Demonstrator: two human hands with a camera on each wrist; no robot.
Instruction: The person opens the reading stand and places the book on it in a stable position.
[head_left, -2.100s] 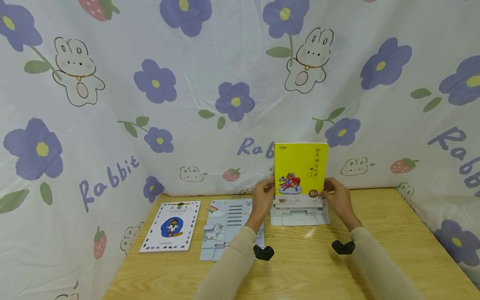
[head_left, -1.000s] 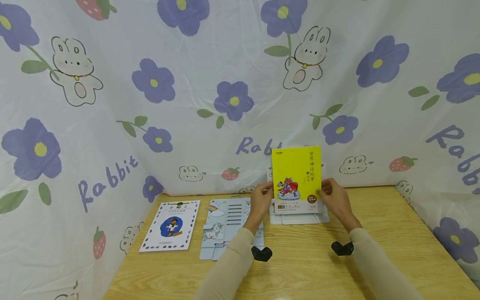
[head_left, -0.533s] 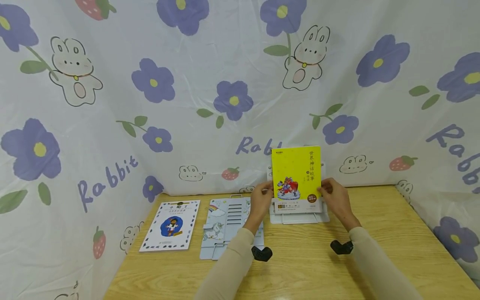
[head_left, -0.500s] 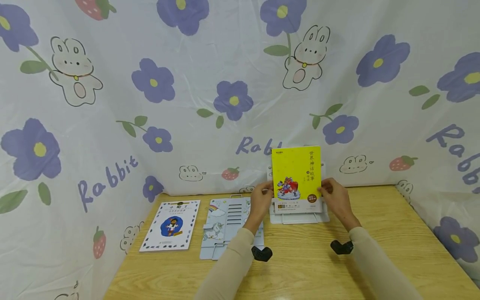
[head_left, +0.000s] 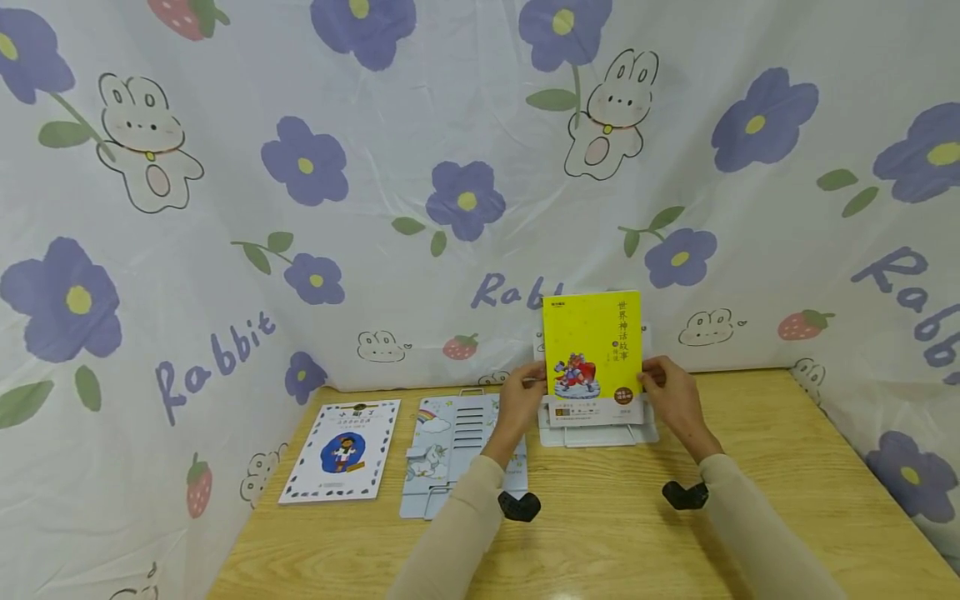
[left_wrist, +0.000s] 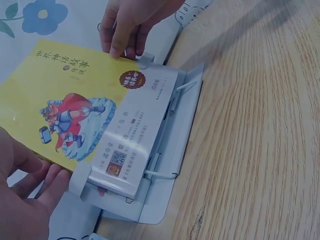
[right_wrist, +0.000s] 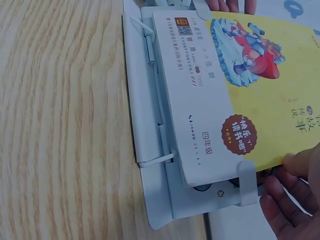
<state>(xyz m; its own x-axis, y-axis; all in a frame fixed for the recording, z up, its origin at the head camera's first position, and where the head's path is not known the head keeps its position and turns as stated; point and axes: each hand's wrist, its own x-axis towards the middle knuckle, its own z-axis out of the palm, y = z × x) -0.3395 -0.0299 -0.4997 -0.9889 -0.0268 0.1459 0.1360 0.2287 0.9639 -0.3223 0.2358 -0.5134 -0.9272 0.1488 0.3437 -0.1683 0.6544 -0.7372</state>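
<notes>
A yellow paperback book (head_left: 594, 346) with a white lower band leans back on a white bookstand (head_left: 648, 435). My left hand (head_left: 522, 396) grips the book's left edge. On the opposite edge, my right hand (head_left: 670, 398) pinches the book, thumb on the cover and fingers behind. In the left wrist view, wire prongs (left_wrist: 161, 175) stick out from the stand's base in front of the book's lower edge. A white side tab (right_wrist: 247, 182) laps the book's edge near my right fingers, and another side tab (left_wrist: 80, 179) stands near my left fingers.
A second bookstand (head_left: 431, 454), folded flat with a unicorn print, lies left of the upright one, partly behind my left sleeve. Further left lies a white book (head_left: 307, 479). A patterned cloth (head_left: 390, 275) hangs behind the wooden table (head_left: 600, 542).
Both hands have brought the yellow book down and slightly left onto the upright stand, and more of the stand now shows beside its top. Over the last second the book has hardly moved.
</notes>
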